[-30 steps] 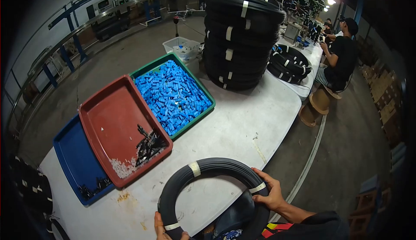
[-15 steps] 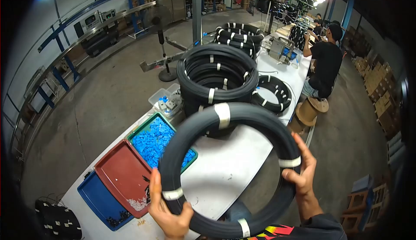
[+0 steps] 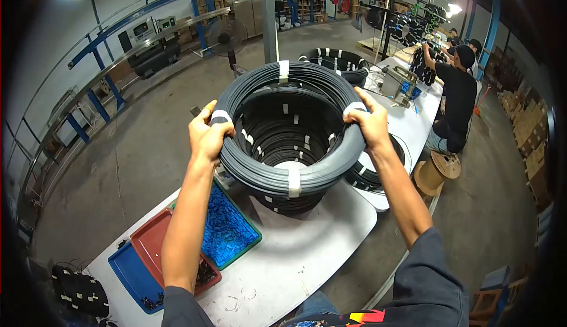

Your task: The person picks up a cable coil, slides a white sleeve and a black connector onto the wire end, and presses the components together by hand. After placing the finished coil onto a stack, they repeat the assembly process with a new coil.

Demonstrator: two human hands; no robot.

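A coil of black cable (image 3: 260, 176), bound with white tape bands, is gripped at both sides. My left hand (image 3: 207, 132) is closed round its left side at a tape band, thumb on the inner edge. On the opposite side my right hand (image 3: 371, 120) grips it the same way at another band. The coil lies over the top of a tall stack of similar taped coils (image 3: 283, 129), overlapping it in this view. Through its opening I see the stack's hollow middle and a bit of white tabletop.
A green tray of small blue parts (image 3: 233, 224), a red tray (image 3: 150, 232) and a blue tray (image 3: 127, 274) sit on the white table (image 3: 283, 268). More coils (image 3: 333, 61) stand behind. A person in black (image 3: 458, 91) works at the right, near a wooden spool (image 3: 437, 173).
Both hands have carried the coil forward, away from my body, and over the stack. It was upright facing me and is now tilted flatter. My arms are stretched out.
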